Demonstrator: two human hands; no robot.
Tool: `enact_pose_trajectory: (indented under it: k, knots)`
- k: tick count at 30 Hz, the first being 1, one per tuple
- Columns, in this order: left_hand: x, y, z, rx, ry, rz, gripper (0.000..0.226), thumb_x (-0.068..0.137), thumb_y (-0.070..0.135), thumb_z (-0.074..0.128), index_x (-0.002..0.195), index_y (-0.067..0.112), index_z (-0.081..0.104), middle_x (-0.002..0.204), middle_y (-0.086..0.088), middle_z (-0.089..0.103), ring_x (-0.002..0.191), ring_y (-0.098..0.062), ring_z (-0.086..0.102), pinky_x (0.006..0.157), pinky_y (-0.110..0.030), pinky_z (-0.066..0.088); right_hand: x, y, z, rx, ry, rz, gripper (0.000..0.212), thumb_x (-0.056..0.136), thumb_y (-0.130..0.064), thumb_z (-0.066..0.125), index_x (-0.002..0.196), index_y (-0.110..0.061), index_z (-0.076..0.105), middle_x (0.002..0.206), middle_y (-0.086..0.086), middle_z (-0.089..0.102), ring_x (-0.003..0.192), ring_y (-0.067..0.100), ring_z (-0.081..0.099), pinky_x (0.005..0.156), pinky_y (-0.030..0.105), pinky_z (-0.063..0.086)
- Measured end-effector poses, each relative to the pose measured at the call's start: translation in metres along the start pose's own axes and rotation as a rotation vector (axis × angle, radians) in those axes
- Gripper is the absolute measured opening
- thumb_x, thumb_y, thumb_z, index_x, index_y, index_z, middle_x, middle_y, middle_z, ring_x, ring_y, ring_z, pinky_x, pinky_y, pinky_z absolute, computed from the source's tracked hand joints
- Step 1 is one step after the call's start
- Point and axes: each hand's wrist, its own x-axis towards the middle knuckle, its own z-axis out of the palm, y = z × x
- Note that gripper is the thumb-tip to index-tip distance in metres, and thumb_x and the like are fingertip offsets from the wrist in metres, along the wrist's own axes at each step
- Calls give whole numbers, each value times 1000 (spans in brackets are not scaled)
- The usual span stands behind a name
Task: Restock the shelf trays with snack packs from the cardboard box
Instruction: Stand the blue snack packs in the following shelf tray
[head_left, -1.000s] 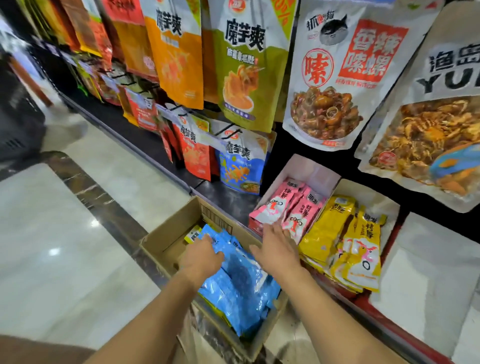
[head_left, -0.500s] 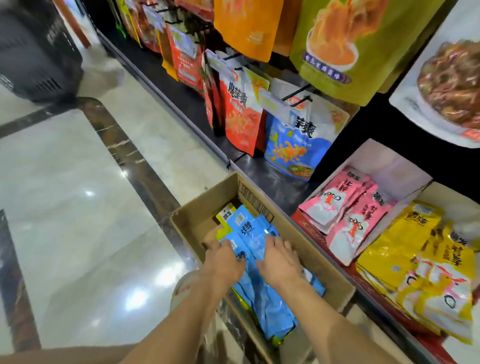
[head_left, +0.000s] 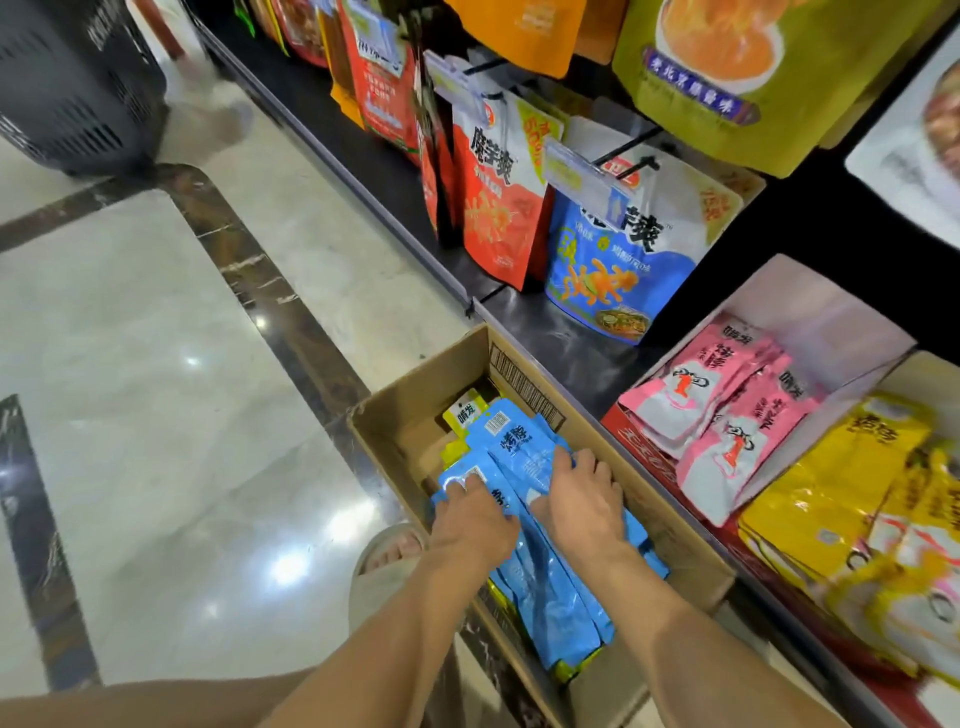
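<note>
An open cardboard box stands on the floor against the shelf base. Inside it a stack of blue snack packs lies on top of yellow packs. My left hand curls over the left side of the blue stack. Over the stack's right side reaches my right hand, its fingertips bent down by the box wall. To the right, a white shelf tray holds pink packs. The tray beside it holds yellow packs.
Large snack bags hang on pegs above the shelf, a blue one and a red one lowest. A black basket stands on the marble floor at the far left. My sandalled foot is beside the box.
My right hand came down from the box edge by the pink tray onto the blue packs. Both hands slid further along the stack. The view tilted down.
</note>
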Motion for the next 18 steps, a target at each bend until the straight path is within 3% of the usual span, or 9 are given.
enact_pose_trajectory:
  k: [4, 7, 15, 18]
  knots:
    - [-3, 12, 25, 68, -80, -75, 88, 94, 55, 50, 153, 2, 12, 156, -20, 21, 142, -42, 23, 112, -43, 32, -16, 11, -13, 88, 20, 5, 67, 89, -41, 62, 143, -12, 35, 128, 12, 48, 116, 33, 50, 91, 42, 49]
    - [-9, 24, 39, 84, -56, -120, 104, 89, 65, 51, 156, 7, -3, 162, -15, 4, 144, -43, 12, 111, -44, 30, -31, 21, -24, 120, 55, 10, 68, 90, -41, 63, 144, -13, 35, 131, 13, 49, 118, 33, 52, 94, 41, 49]
    - [-16, 36, 65, 216, 35, -146, 116, 81, 81, 43, 155, 15, -18, 165, -4, -12, 140, -44, 14, 112, -47, 28, -62, 51, -41, 181, 98, 15, 70, 91, -43, 62, 148, -15, 32, 134, 11, 46, 120, 31, 48, 91, 38, 48]
    - [-12, 41, 67, 121, 43, -166, 114, 84, 71, 54, 155, 17, -18, 164, 1, -13, 142, -44, 8, 107, -45, 37, -63, 63, -41, 220, 120, 27, 68, 90, -41, 62, 146, -14, 34, 130, 11, 48, 117, 32, 50, 88, 39, 48]
